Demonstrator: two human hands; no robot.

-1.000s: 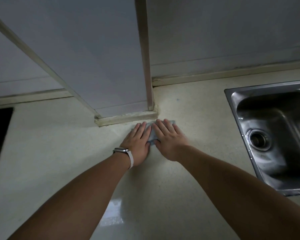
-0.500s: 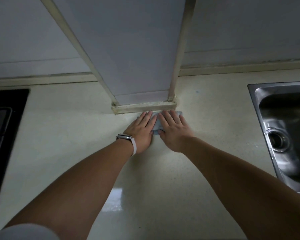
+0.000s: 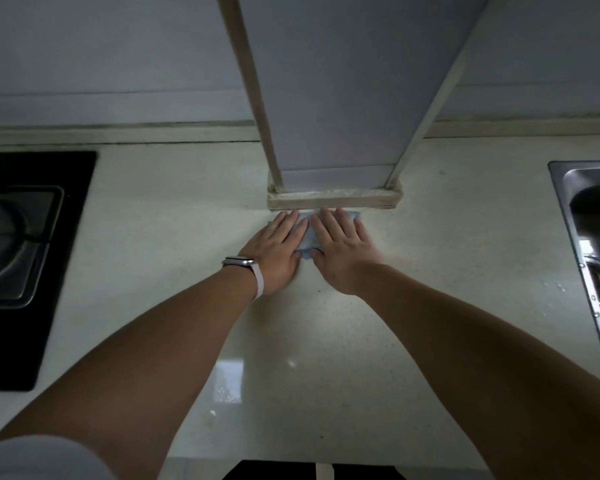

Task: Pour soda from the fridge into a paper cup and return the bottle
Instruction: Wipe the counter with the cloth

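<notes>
My left hand, with a watch on its wrist, and my right hand lie flat side by side on the pale countertop. Both press on a small light-blue cloth, which shows between them and at the right fingertips. The fingers are stretched out and grip nothing. The fingertips touch the base of a white boxed column standing on the counter. No bottle, paper cup or fridge shows in this view.
A black gas hob is set into the counter at the left. A steel sink lies at the right edge. The tiled wall runs along the back, and the counter's front edge is near the bottom.
The view has swung left: the hob has come into sight and the sink has slid to the right edge. Both hands stay flat on the cloth at the column's base.
</notes>
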